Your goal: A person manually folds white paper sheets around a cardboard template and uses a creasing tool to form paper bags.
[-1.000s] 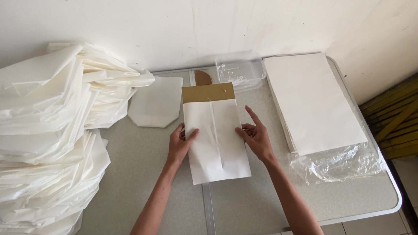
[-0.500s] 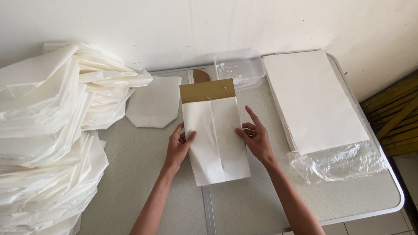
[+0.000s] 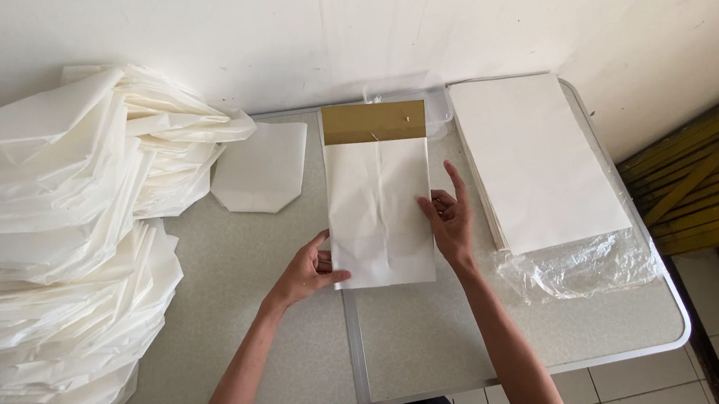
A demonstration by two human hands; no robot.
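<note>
Lower now, left hand (image 3: pixel 308 270) pinches white bag (image 3: pixel 380 208); right hand (image 3: pixel 451 221) presses it, fingers spread.

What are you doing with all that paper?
A person is folding a white paper sheet around a brown cardboard piece on a grey table. The left hand grips the sheet's lower left corner, and the right hand presses on its right edge. A stack of flat white sheets sits to the right on clear plastic wrap. Heaps of folded white paper fill the left side, and one folded piece lies apart.
</note>
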